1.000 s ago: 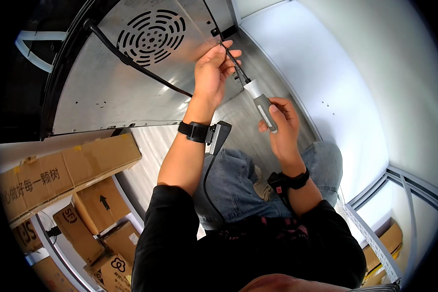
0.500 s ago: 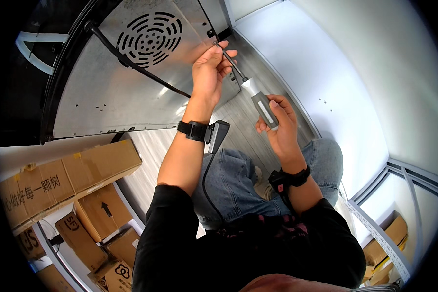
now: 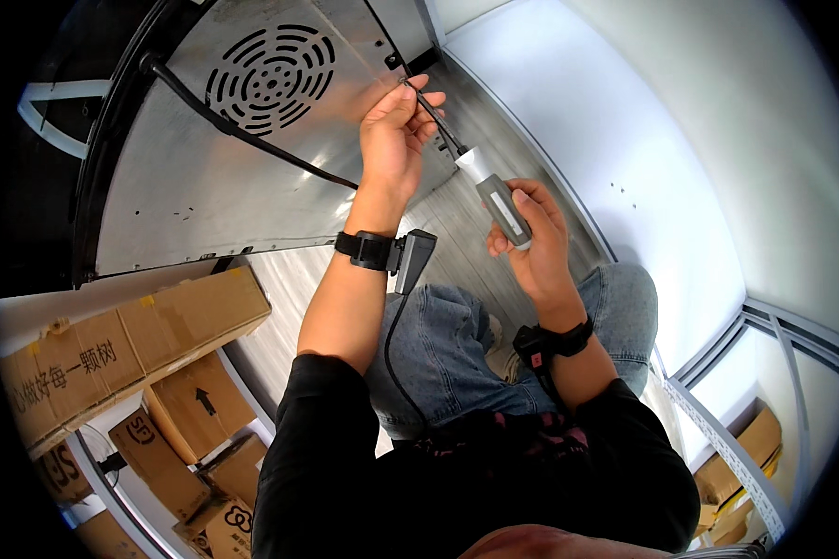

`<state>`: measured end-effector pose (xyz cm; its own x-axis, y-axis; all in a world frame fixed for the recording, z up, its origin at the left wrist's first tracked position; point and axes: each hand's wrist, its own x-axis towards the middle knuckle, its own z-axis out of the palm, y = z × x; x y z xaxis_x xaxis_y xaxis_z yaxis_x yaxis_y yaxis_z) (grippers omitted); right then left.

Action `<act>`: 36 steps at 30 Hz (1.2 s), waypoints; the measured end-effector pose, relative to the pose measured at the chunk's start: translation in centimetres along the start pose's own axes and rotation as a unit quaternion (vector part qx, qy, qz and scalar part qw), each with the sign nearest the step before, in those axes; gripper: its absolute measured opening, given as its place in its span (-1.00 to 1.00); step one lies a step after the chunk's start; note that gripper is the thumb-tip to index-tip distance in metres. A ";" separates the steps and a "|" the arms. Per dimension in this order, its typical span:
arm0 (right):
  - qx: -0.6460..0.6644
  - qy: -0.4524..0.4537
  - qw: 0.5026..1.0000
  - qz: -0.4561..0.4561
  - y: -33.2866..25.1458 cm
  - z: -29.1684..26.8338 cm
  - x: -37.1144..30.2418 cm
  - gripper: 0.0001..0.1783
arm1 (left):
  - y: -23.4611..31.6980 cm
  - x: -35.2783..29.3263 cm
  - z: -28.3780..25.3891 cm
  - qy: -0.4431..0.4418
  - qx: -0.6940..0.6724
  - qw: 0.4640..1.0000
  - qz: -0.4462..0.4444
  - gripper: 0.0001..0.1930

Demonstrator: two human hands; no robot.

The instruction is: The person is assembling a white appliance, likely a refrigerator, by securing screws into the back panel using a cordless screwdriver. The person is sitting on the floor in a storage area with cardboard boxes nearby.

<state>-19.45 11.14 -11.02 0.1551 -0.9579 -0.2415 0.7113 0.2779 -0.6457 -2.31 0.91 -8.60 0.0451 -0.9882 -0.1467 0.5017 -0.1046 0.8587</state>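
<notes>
My right hand [image 3: 536, 224] is wrapped round the grey and white handle of a screwdriver [image 3: 500, 200]. Its long thin shaft slants up and left to the edge of a bare metal panel [image 3: 252, 186]. There my left hand [image 3: 398, 130] is closed in a pinch of thumb and forefinger beside the shaft's tip, with the other fingers loosely curled. Something tiny sits at the fingertips, too small to make out. The panel, part of a large black-edged appliance, has round vent slots [image 3: 272, 79] and small holes along its edge.
A thick black cable [image 3: 252, 138] runs across the panel. Cardboard boxes [image 3: 149, 326] lie on a shelf at the lower left. A white wall panel [image 3: 625, 140] stands close on the right, above a metal shelf frame [image 3: 727, 456]. A thin cord [image 3: 391, 363] hangs from the left wrist device.
The panel and my left hand with the screwdriver tip have shifted slightly left in view. Both hands keep the same hold.
</notes>
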 end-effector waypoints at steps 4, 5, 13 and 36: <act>-0.006 -0.018 1.000 0.012 -0.6 0.2 0.0 -0.78 | -0.2 0.0 -0.1 -0.001 -0.007 1.000 0.009 -0.74; -0.005 -0.020 1.000 0.016 -0.7 0.2 0.1 -0.78 | -0.3 0.1 -0.2 -0.004 -0.006 1.000 0.010 -0.74; -0.021 0.017 1.000 0.008 -1.0 0.7 0.2 -0.81 | 0.1 -0.1 0.4 0.021 0.011 1.000 -0.002 -0.74; -0.078 -0.071 0.989 0.100 -2.3 0.5 -0.7 -0.58 | 0.4 -0.7 0.4 0.040 -0.022 0.999 -0.014 -0.81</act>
<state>-20.82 11.19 -9.00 0.3847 -0.8802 -0.2780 0.5437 0.4595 -0.7023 -2.44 1.51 -7.98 0.0990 -0.9724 -0.2113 0.5411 -0.1256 0.8315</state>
